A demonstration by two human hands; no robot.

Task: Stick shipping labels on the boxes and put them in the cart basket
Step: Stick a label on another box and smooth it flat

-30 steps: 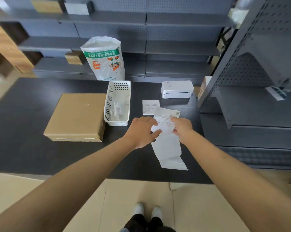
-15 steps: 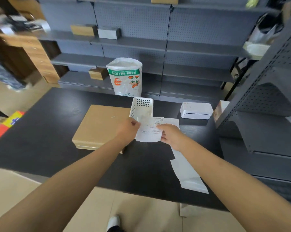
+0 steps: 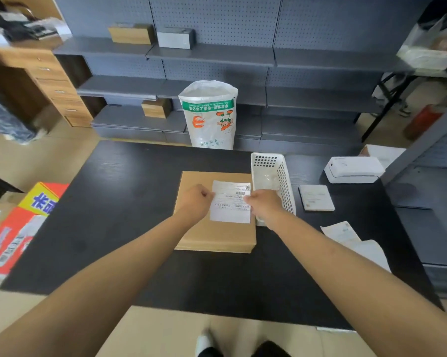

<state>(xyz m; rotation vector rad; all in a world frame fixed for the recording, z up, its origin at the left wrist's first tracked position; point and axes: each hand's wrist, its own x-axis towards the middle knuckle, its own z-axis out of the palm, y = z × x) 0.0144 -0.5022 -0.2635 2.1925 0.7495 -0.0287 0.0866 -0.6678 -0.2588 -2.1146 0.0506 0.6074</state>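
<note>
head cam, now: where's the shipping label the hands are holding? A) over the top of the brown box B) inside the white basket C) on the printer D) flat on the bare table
A: both hands, left and right, pinch the shipping label by its side edges over the top of the brown box.

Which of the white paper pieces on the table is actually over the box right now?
The shipping label, pinched between left hand and right hand above the cardboard box. The small stack and backing strip lie on the table.

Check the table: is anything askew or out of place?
Little stands out. The label sits square over the box, near its right edge. A peeled backing strip lies loose and crooked by the table's right edge.
</note>
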